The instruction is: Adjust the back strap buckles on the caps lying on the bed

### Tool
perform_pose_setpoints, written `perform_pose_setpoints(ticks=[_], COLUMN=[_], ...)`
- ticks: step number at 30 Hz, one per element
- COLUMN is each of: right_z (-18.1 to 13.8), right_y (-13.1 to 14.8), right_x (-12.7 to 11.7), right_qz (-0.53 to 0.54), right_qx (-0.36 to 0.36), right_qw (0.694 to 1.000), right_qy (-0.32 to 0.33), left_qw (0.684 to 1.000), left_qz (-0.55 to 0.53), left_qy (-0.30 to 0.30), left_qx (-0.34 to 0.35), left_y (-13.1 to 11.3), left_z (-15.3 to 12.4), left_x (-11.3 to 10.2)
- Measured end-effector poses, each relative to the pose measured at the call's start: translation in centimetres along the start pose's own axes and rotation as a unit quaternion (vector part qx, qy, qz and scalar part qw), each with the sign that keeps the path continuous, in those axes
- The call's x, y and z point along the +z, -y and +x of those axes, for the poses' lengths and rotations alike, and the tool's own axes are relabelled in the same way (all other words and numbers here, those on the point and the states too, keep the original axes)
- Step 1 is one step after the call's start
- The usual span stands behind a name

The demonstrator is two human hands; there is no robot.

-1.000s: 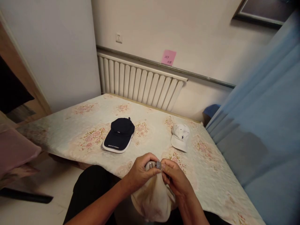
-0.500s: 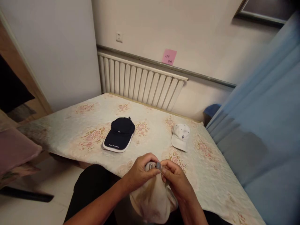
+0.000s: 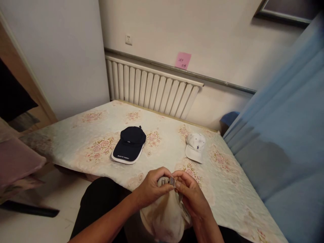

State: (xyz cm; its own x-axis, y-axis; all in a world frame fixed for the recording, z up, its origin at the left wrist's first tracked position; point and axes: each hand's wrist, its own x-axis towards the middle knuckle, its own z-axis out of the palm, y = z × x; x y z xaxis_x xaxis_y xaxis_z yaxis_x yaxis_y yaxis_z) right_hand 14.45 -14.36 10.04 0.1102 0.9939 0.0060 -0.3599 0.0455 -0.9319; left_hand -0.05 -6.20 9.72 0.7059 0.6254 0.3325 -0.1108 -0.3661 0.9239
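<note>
A beige cap (image 3: 164, 216) hangs over my lap at the near edge of the bed. My left hand (image 3: 152, 189) is closed on its back strap, and my right hand (image 3: 189, 195) pinches the small metal buckle (image 3: 172, 181) on that strap. The two hands meet at the buckle. Farther out on the floral bedspread (image 3: 101, 135) lie a navy cap (image 3: 129, 144) with a white brim edge, left of centre, and a white cap (image 3: 194, 146) to the right.
A white radiator (image 3: 152, 87) runs along the far wall with a pink sticky note (image 3: 182, 60) above it. A blue curtain (image 3: 286, 135) hangs at the right. A pinkish cushion (image 3: 17, 162) sits at the left edge.
My hands and the beige cap have shifted slightly; my fingers keep working at the buckle. The two caps on the bed have not moved.
</note>
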Motion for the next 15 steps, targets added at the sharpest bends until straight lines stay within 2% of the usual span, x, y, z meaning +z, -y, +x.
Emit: perform_pose_setpoints(ticks=[8,15], right_z=[0.43,0.22], right_y=[-0.26,-0.23], right_x=[0.51,0.69], right_qz=[0.077,0.075], right_qx=[0.030,0.028], right_qw=[0.996,0.996], right_qy=[-0.032,-0.034], left_qw=[1.000,1.000], left_qz=[0.010,0.019], left_qy=[0.009,0.000], left_qx=[-0.006,0.003], left_y=[0.10,0.14], left_z=[0.00,-0.12], left_x=[0.30,-0.21])
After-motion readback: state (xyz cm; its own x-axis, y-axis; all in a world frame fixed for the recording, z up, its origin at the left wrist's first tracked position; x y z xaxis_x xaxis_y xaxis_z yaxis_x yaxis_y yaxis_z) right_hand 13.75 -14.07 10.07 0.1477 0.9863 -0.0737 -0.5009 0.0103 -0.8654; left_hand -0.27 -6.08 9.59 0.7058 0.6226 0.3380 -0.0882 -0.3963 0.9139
